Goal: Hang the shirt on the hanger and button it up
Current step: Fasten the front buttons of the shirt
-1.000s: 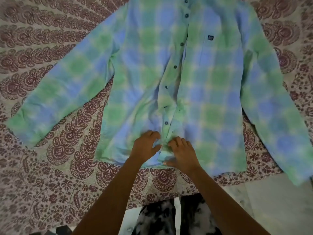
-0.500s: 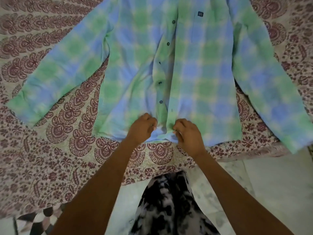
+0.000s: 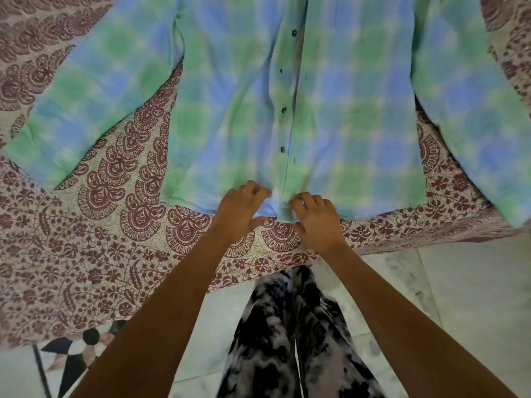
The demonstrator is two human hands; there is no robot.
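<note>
Head view: shirt (image 3: 330, 124) lies flat on bed (image 3: 86, 248), placket running near-to-far. Left hand (image 3: 240, 214) and right hand (image 3: 316, 221) pinch its near hem, flanking the placket, equally close.

no readable text, labels, brands or numbers anywhere; shirt (image 3: 330, 116) shows only check pattern, bedsheet (image 3: 86, 239) only a floral print

Person: bare left hand (image 3: 240, 209) and right hand (image 3: 316, 218), forearms unsleeved; loose black-and-white tie-dye patterned fabric trousers (image 3: 290, 334) on both legs.
</note>
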